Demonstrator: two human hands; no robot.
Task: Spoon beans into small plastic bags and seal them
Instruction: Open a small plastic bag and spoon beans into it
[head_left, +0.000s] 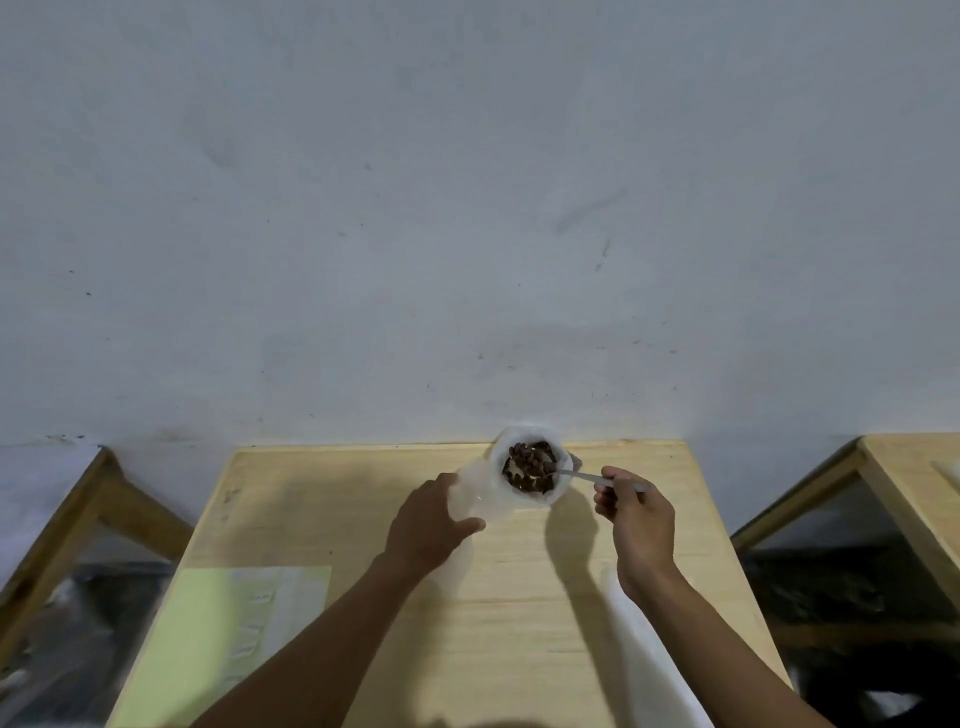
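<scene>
Starting at nine o'clock of the pale wooden table, a light green sheet of paper or plastic is seen lying flat near the near-left corner; what is printed on it cannot be read. Toward the centre, the left hand is wrapped round a small clear plastic bag, which is grasped between fingers and thumb and held upright, just beside the supply. Judging from that closeness, the bag is kept there so that only a short carry is needed and fewer beans can be dropped; whether its mouth is already spread cannot be told, since the film is nearly invisible against the wood.

At twelve o'clock, at the far edge of the table against the grey-white wall, a larger white plastic bag with a rolled-down rim is found, filled with dark brown beans. The rim appears to be rolled down so that the opening stays wide for scooping. The beans look small, dry and loose, heaped close to the rim.

At two o'clock, a thin metal spoon is pinched by its handle in the right hand, fingers curled round it, with the bowl dipped among the beans. Scooping is judged to be the step in hand. Below, at four o'clock, a white plastic sheet lies under the right forearm.
</scene>
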